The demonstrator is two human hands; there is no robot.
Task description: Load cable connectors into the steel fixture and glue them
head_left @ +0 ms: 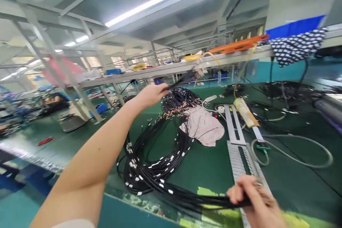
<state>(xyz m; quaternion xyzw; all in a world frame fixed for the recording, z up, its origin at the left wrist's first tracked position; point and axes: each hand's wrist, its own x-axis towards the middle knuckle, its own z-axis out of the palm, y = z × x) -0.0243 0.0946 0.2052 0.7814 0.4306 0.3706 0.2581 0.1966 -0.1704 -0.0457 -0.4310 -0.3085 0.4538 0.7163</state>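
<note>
My left hand is stretched forward above the table, closed around dark, motion-blurred strands that look like black cable ends. Low on the right, my right hand grips a bundle of black cables near the table's front edge. From there the bundle runs left and curves back in a loose loop, with small white labels along it. Behind the loop lies another heap of black cables with copper-coloured ends. A pale pink cloth rests beside the loop.
A slotted metal rail lies on the green table, partly under my right hand. Near it are a yellowish handheld tool and a grey cord. Red pliers lie at left. A raised shelf crosses behind.
</note>
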